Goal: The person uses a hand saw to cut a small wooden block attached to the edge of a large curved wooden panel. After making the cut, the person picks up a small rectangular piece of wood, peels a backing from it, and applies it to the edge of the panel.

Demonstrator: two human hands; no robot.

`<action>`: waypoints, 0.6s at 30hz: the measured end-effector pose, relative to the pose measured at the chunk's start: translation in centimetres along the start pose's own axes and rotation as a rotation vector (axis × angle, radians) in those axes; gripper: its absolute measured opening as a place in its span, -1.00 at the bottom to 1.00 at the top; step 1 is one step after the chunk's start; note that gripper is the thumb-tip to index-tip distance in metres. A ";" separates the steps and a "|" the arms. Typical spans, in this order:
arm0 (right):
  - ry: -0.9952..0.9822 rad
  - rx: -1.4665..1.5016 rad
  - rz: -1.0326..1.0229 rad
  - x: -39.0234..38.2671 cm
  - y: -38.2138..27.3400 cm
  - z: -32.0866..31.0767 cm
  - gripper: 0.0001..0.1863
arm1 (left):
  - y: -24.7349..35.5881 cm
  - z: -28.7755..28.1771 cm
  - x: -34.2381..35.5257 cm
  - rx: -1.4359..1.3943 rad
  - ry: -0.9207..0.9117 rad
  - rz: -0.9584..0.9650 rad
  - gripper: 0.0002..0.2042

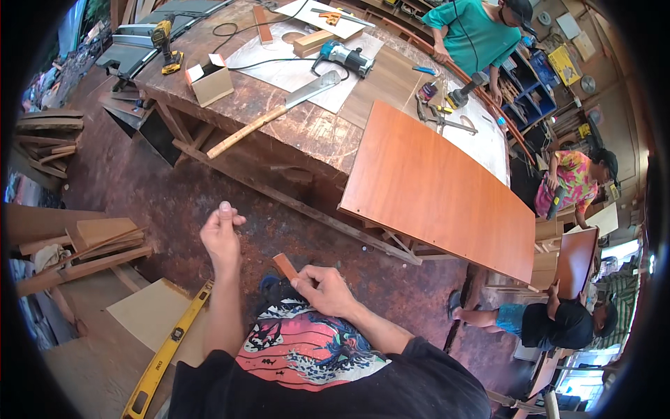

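My left hand (222, 237) is raised in front of my body, its fingers curled and the thumb pressed to them. Whatever sits between those fingertips, if anything, is too small to make out. Close to my shirt, my right hand (325, 289) grips a small reddish-brown wood block (285, 267) by its lower end. Ahead, a large reddish-brown wood panel (440, 192) lies over the near right edge of the workbench (307, 136). To its left, a long tool with a wooden handle (248, 131) and broad grey blade rests across the bench edge.
On the bench are a teal corded power tool (347, 58), a yellow drill (165, 45), an open cardboard box (209, 82) and a clamp (447, 120). A yellow spirit level (167, 353) leans at lower left near wood offcuts (105, 237). Several people work at the right.
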State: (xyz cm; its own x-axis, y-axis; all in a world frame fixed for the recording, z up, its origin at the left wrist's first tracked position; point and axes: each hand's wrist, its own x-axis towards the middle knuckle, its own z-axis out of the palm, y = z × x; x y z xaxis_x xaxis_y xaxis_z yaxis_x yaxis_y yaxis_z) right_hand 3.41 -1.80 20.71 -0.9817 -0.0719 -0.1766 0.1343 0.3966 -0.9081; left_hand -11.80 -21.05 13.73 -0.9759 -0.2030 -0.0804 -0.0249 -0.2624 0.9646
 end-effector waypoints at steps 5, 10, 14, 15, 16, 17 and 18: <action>0.176 0.051 0.112 0.8 0.3 -0.7 -0.76 | 3.2 0.8 -4.2 0.027 -0.606 -0.148 -0.54; 0.184 0.099 0.084 1.0 0.3 -0.4 -0.75 | 1.9 3.1 -8.8 0.021 -0.617 -0.216 -0.78; 0.172 0.076 0.116 0.9 0.3 -0.3 -0.74 | 2.3 4.4 -9.2 0.222 -0.447 -0.035 -0.70; 0.186 0.073 0.084 0.9 0.3 -0.1 -0.74 | 2.2 4.8 -9.0 0.221 -0.445 -0.035 -0.70; 0.199 0.071 0.052 0.9 0.1 0.2 -0.74 | 2.0 5.0 -8.7 0.247 -0.410 -0.014 -0.63; 0.194 0.071 0.051 0.9 -0.1 0.2 -0.74 | 1.7 5.1 -8.4 0.273 -0.375 0.007 -0.56; 0.187 0.072 0.072 0.8 -0.4 0.3 -0.74 | 1.2 4.9 -8.0 0.274 -0.371 0.007 -0.56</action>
State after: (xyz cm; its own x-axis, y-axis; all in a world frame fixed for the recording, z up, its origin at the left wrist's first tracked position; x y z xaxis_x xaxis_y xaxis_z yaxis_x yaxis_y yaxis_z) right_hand 2.58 -2.29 20.78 -0.9764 0.1275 -0.1743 0.2074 0.3280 -0.9216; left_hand -5.08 -15.17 16.80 -0.9867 0.1605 -0.0267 -0.0259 0.0075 0.9996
